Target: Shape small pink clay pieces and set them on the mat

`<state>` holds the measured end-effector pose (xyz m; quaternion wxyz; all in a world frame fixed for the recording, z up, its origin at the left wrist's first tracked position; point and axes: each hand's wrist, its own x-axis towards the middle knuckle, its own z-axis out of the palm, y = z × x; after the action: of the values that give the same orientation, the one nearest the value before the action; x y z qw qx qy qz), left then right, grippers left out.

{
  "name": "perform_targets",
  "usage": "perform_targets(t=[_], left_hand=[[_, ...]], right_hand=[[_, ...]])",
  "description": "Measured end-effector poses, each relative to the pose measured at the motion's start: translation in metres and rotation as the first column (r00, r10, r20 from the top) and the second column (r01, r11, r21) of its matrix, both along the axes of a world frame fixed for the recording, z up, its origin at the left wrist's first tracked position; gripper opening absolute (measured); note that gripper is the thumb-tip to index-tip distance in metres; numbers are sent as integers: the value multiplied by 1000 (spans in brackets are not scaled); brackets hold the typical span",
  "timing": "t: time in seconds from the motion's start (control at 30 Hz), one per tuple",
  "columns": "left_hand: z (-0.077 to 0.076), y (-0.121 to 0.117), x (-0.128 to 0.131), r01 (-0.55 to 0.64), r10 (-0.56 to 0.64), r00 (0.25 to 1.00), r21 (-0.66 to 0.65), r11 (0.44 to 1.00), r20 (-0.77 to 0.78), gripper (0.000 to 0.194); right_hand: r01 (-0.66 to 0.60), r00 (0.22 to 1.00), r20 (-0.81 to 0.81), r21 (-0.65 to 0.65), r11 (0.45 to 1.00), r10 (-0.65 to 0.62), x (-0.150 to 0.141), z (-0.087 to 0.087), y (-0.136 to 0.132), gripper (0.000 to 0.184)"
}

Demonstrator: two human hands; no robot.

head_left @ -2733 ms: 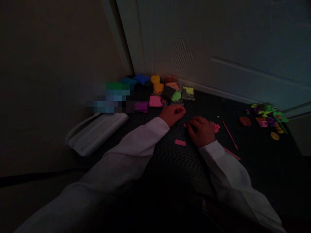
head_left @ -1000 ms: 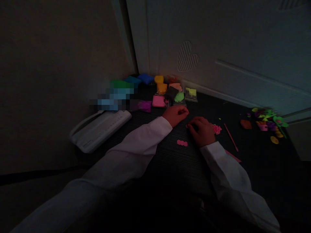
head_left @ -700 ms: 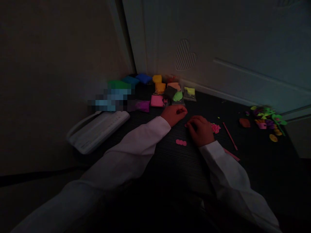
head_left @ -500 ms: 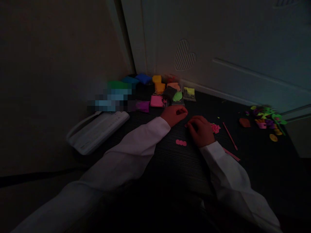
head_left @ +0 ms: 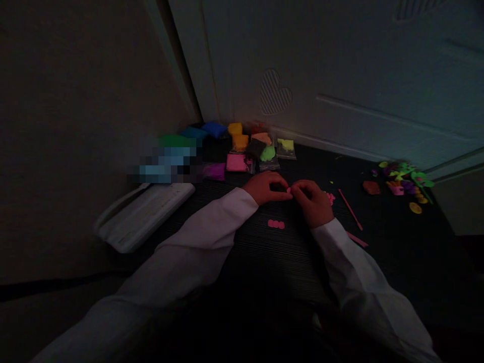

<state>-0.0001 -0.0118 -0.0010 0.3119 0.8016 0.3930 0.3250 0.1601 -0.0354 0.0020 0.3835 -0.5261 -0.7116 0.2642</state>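
Note:
My left hand (head_left: pixel 266 188) and my right hand (head_left: pixel 313 201) meet at the fingertips above the dark table. Between them is a small pink piece of clay (head_left: pixel 289 191), pinched from both sides. Closer to me lies a short row of flat pink clay discs (head_left: pixel 276 224), joined edge to edge. A heap of small pink clay bits (head_left: pixel 330 198) shows just beyond my right hand, partly hidden by it. To the right of that rest a thin pink modelling stick (head_left: pixel 350 209) and a flat pink tool (head_left: pixel 357 239), partly covered by my right sleeve.
Packets of coloured clay, among them a pink packet (head_left: pixel 236 163) and a blue packet (head_left: pixel 215 129), lie along the back. A white power strip (head_left: pixel 145 217) sits at left. Colourful clay flowers (head_left: pixel 410 181) and a reddish-brown lump (head_left: pixel 371 188) are at right. A white panel (head_left: pixel 242 60) rises behind.
My hands have come together, and both now touch the small pink piece, which was by my right fingertips before. The whole view has shifted slightly.

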Motion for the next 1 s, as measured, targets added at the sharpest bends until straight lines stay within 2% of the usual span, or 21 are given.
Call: perform_targets(t=[0.17, 0.3, 0.4, 0.5, 0.6, 0.7, 1.0], left_hand=[[1, 1, 0, 43, -42, 999, -44, 998, 10, 20], [1, 1, 0, 63, -59, 997, -76, 995, 47, 19], [1, 1, 0, 35, -30, 998, -98, 995, 51, 22], [1, 1, 0, -2, 7, 999, -121, 993, 44, 24], [1, 2, 0, 2, 2, 1000, -130, 992, 28, 21], [-1, 2, 0, -1, 6, 999, -129, 992, 35, 22], [-1, 1, -1, -7, 13, 999, -143, 990, 41, 28]], right_hand=[[22, 993, -115, -146, 989, -39, 0, -4, 2, 20], [28, 983, -174, -206, 978, -65, 0, -4, 3, 21], [22, 973, -219, -245, 969, -78, -1, -1, 3, 23], [-24, 968, -247, -247, 969, -39, -3, 0, 1, 25], [-35, 979, -204, -226, 973, -13, -3, -1, 0, 27], [-13, 985, -170, -234, 972, -27, -3, -1, 1, 24], [-13, 975, -216, -287, 958, -51, -2, 5, 1, 21]])
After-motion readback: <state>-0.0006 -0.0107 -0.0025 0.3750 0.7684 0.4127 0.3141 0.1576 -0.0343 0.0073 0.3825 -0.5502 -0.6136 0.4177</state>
